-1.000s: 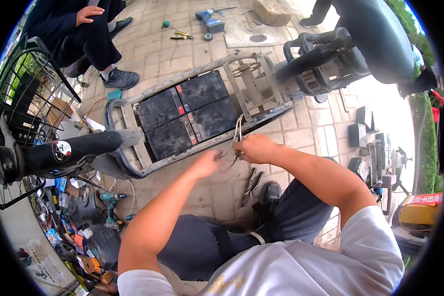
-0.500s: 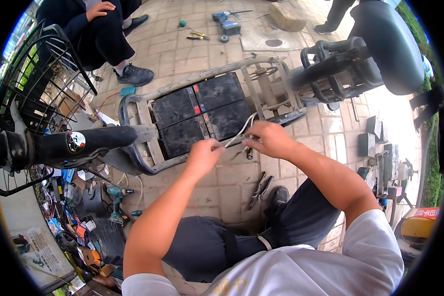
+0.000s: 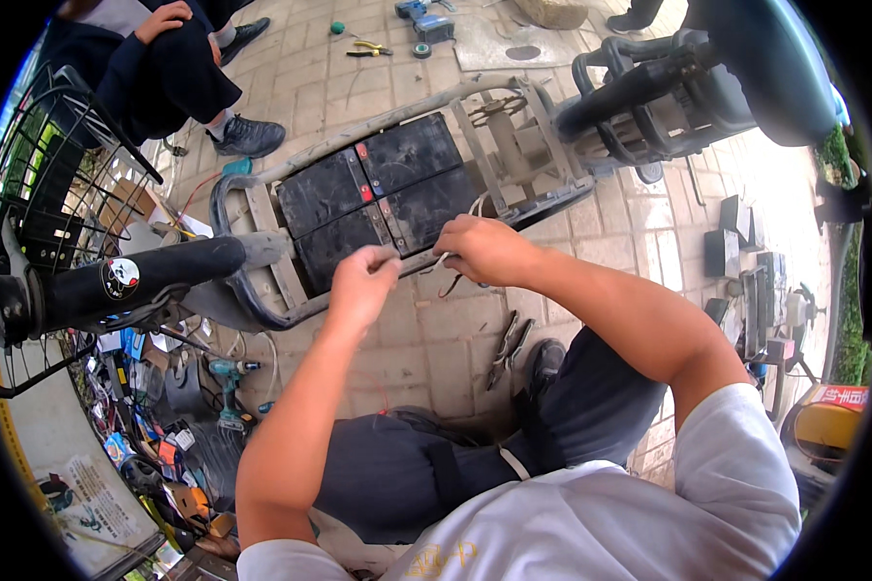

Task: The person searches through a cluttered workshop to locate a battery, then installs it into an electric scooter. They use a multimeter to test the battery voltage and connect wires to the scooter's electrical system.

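Note:
An open scooter footboard frame (image 3: 320, 145) holds several black batteries (image 3: 412, 155) with red and bare metal terminals. At its near rail my right hand (image 3: 480, 250) is closed round a pale cable (image 3: 476, 207) that comes out beside the batteries; a darker wire end dangles below the fingers. My left hand (image 3: 363, 281) is a little to its left, fingertips pinched near the rail; whatever they hold is too small to make out. Below on the paving lie dark pliers (image 3: 507, 353).
A seated person (image 3: 174, 92) is across at upper left; another person's leg (image 3: 639, 17) stands behind the seat (image 3: 770, 77). A cordless drill (image 3: 231, 392) and jumbled parts lie at left. Yellow pliers (image 3: 368, 50) lie beyond the frame, dark blocks (image 3: 722, 254) at right.
My hands have risen toward the near rail and shifted slightly left since half a second ago. My left hand has moved off the pale cable, which my right hand still grips.

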Demonstrator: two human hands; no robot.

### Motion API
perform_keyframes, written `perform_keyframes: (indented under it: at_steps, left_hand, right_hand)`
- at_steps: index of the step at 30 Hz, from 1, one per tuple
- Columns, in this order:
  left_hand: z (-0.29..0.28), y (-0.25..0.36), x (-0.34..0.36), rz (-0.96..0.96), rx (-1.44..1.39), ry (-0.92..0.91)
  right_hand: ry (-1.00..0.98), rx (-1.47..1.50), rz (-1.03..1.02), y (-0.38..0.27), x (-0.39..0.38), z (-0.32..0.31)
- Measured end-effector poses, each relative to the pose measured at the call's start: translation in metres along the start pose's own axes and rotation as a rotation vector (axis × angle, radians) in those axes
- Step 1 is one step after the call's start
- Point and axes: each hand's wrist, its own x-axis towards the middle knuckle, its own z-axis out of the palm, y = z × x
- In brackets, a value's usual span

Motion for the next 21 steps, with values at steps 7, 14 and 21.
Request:
perform_keyframes:
  at_steps: [7, 14, 21]
  left_hand:
    - [0.032, -0.019, -0.003, 0.261, 0.84, 0.039]
    - [0.035, -0.026, 0.006, 0.422, 0.924, 0.106]
    - [0.03, -0.018, -0.005, 0.212, 0.22, 0.024]
  right_hand:
    - [-0.084, -0.385, -0.055, -0.006, 0.004, 0.032]
    - [0.037, -0.488, -0.04, 0.0, 0.01, 0.044]
    - [0.056, -0.233, -0.039, -0.006, -0.003, 0.022]
